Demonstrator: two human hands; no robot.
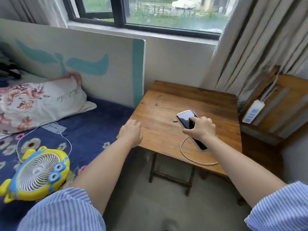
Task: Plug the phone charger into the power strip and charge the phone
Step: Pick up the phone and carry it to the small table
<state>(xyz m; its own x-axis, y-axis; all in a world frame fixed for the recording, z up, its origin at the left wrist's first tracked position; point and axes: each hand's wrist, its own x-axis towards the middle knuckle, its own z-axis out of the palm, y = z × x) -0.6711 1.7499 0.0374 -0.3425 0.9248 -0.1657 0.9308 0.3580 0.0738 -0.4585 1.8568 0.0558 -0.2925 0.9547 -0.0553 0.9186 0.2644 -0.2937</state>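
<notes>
A black phone (186, 118) in a pale case lies screen up on the small wooden table (160, 104). My right hand (200, 128) rests on top of it, forefinger touching the screen, thumb at its left edge. A white charger cable (191, 158) loops on the table from the phone's near end toward the front edge. My left hand (131, 130) hovers open over the table's left edge, holding nothing. The white power strip (253, 111) lies on a wooden crate (283, 104) to the right, its own cord running up behind. No charger plug is visible in it.
A bed with a blue floral sheet (86, 130), a flowered pillow (41, 100) and a yellow-and-blue toy fan (38, 172) with a white cord fills the left. A curtain (250, 47) hangs behind the crate. A small dark object (175, 121) lies left of the phone.
</notes>
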